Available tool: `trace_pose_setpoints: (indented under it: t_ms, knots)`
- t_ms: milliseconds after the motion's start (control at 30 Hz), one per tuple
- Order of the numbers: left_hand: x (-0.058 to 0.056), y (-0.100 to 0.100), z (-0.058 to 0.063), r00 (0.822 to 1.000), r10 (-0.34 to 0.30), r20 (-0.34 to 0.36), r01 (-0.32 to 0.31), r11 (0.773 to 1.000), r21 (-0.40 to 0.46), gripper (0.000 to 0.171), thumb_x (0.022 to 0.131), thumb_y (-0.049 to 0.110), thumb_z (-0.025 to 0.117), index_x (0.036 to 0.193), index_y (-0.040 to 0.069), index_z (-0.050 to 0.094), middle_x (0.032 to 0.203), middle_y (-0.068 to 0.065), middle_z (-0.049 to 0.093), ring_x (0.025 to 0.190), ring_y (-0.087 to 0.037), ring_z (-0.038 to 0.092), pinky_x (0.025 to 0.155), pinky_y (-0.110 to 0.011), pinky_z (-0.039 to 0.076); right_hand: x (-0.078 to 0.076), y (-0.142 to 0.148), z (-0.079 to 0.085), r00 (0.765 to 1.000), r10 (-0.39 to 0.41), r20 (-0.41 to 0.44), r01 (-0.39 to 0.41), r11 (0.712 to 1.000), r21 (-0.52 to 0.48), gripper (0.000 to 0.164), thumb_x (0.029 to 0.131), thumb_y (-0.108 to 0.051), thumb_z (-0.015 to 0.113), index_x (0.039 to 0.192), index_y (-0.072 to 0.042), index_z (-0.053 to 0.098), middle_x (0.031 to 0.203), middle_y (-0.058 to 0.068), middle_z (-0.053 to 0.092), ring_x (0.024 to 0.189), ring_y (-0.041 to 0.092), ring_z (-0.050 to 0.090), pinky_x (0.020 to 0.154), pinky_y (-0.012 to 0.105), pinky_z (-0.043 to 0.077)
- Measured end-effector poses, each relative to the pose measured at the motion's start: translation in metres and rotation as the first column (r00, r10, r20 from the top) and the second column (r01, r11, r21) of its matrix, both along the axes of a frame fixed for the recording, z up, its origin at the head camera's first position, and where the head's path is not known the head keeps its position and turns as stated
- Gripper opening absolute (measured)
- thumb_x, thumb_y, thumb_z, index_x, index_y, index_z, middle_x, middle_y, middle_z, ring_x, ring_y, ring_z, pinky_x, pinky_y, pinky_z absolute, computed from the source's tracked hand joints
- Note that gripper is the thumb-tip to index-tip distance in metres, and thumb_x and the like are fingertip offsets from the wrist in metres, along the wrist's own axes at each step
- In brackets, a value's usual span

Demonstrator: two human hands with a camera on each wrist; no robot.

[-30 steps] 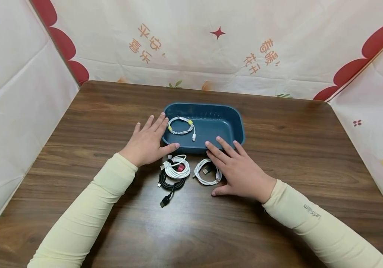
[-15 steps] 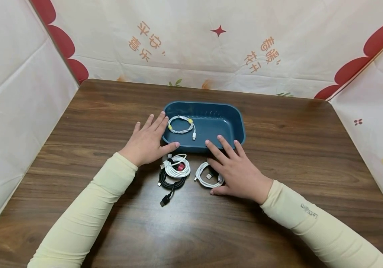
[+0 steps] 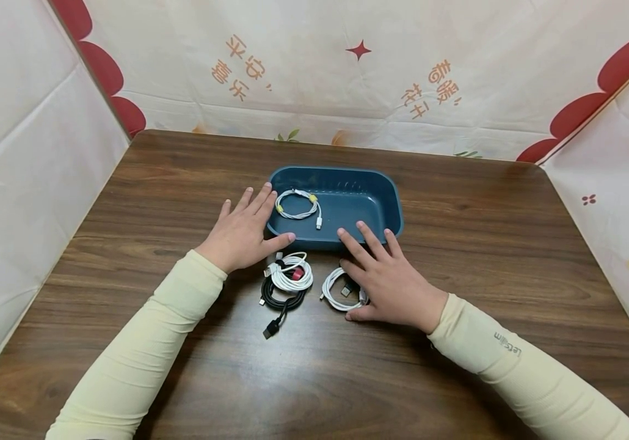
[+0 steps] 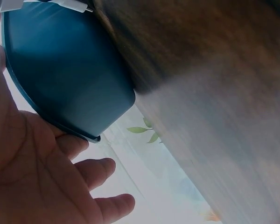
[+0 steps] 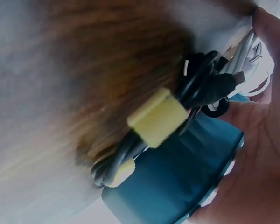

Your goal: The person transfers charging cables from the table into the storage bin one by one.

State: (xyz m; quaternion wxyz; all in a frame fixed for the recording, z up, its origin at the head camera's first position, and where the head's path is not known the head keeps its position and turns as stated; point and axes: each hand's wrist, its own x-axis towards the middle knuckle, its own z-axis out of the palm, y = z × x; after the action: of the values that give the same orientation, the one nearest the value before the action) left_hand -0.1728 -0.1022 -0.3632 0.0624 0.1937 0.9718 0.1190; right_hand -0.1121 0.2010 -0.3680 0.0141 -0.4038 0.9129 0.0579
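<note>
A blue plastic bin [image 3: 347, 174] stands near the middle of the table, with a coiled white cable with yellow ties [image 3: 303, 215] inside. My left hand [image 3: 240, 235] rests spread at its left end, thumb at the front rim. My right hand [image 3: 391, 281] is spread palm down, fingertips over the front rim. A white coil [image 3: 330, 293] lies partly under it. In the right wrist view, a black cable bundle with yellow ties [image 5: 157, 116] sits below the palm, mostly hidden from the head view.
In front of the bin, another white coil [image 3: 295, 281] with a red tie lies on top of a black coiled cable [image 3: 281, 304]. The wooden table [image 3: 485, 244] extends around them. Printed fabric [image 3: 314, 110] hangs behind it.
The white coil by my right hand has shifted slightly toward me and to the right, between the older frames and now. My right hand moves only slightly; my left hand stays in place.
</note>
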Motion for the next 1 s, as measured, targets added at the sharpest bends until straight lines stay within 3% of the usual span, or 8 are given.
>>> trace_pose_setpoints:
  t_ms: [467, 1000]
  knots:
    - [0.001, 0.001, 0.002, 1.0, 0.003, 0.019, -0.003, 1.0, -0.009, 0.097, 0.091, 0.077, 0.039, 0.16, 0.013, 0.015, 0.166, -0.002, 0.0, 0.151, -0.034, 0.004, 0.114, -0.064, 0.008, -0.004, 0.002, 0.014, 0.999, 0.049, 0.023, -0.047, 0.994, -0.097, 0.089, 0.081, -0.069, 0.067, 0.145, -0.009, 0.051, 0.164, 0.011, 0.017, 0.152, 0.026, 0.004, 0.117, 0.058, 0.011]
    - [0.0, 0.001, 0.002, 1.0, 0.001, 0.02, -0.001, 1.0, -0.013, 0.097, 0.091, 0.077, 0.037, 0.16, 0.013, 0.016, 0.166, -0.001, -0.001, 0.151, -0.033, 0.004, 0.114, -0.064, 0.007, -0.01, -0.001, 0.03, 0.997, 0.08, 0.015, -0.078, 0.99, -0.119, 0.089, 0.083, -0.062, 0.071, 0.147, -0.005, 0.048, 0.16, 0.012, 0.03, 0.15, 0.025, 0.019, 0.118, 0.046, 0.019]
